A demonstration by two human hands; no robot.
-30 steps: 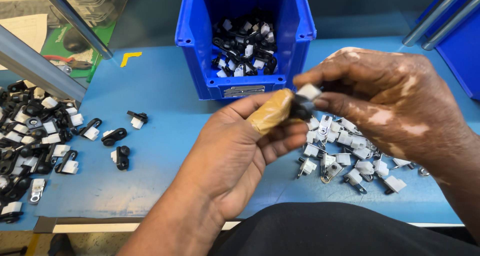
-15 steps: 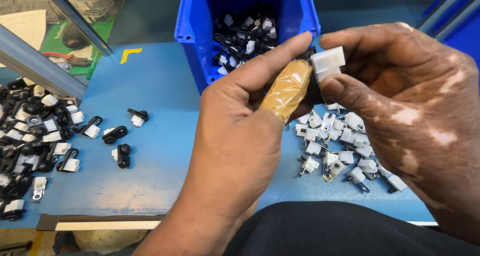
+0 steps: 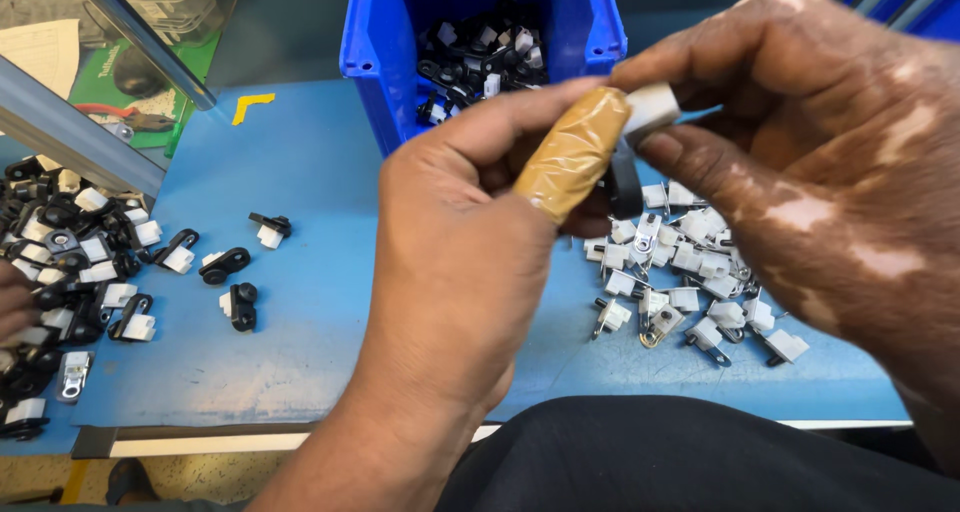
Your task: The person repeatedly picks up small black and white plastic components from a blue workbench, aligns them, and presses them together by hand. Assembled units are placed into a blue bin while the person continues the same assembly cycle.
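My left hand (image 3: pixel 470 262) is raised in front of me, its thumb wrapped in tan tape, and it pinches a small black clip part (image 3: pixel 624 184). My right hand (image 3: pixel 820 162) meets it from the right, fingertips closed on the white plastic piece (image 3: pixel 652 106) at the top of the same part. Both hands hold this one small assembly above the blue table (image 3: pixel 310 342). Below my right hand lies a pile of white clip pieces (image 3: pixel 690 282).
A blue bin (image 3: pixel 590 32) holding several black and white assembled parts stands at the back. A large heap of black and white parts (image 3: pixel 70 272) lies at the left, with a few loose ones (image 3: pixel 225 267) nearby. A metal frame bar (image 3: pixel 70 132) crosses the upper left.
Both hands have risen closer to the camera with the part, and the white piece now sits between my right fingertips and the taped thumb.
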